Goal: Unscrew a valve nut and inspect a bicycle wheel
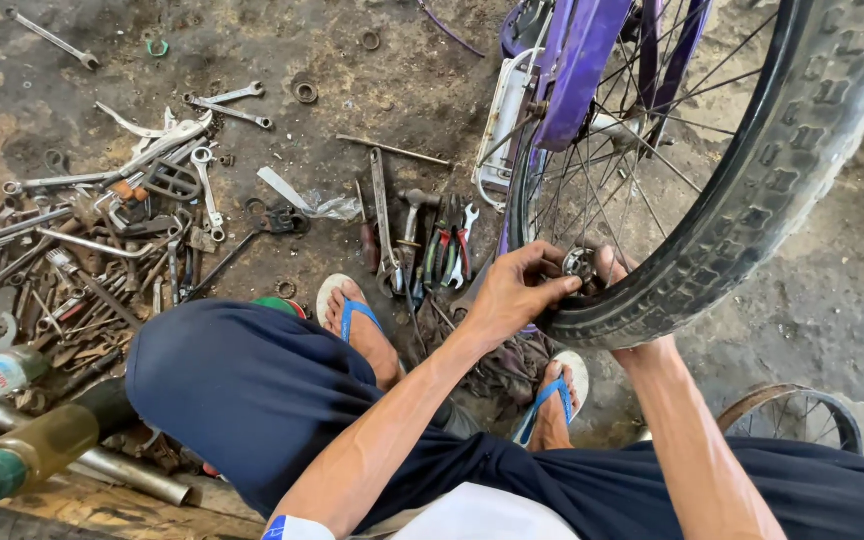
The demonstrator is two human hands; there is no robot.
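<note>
A bicycle wheel with a black knobby tyre [752, 210] and thin spokes stands in a purple frame [577, 70] in front of me. My left hand [517, 290] pinches the small metal hub part [579, 263] at the wheel's centre, fingers closed around it. Most of my right hand [614, 268] is hidden behind the tyre; only its fingertips show at the same hub from the other side. I squat with dark blue shorts and blue-strapped sandals [347, 305] on the dirt floor.
A heap of spanners and rusty tools [102, 240] covers the ground at left. Pliers, a hammer and a screwdriver [422, 245] lie near my left foot. Bottles [32, 445] and a pipe rest at lower left. Another small wheel [797, 415] lies at lower right.
</note>
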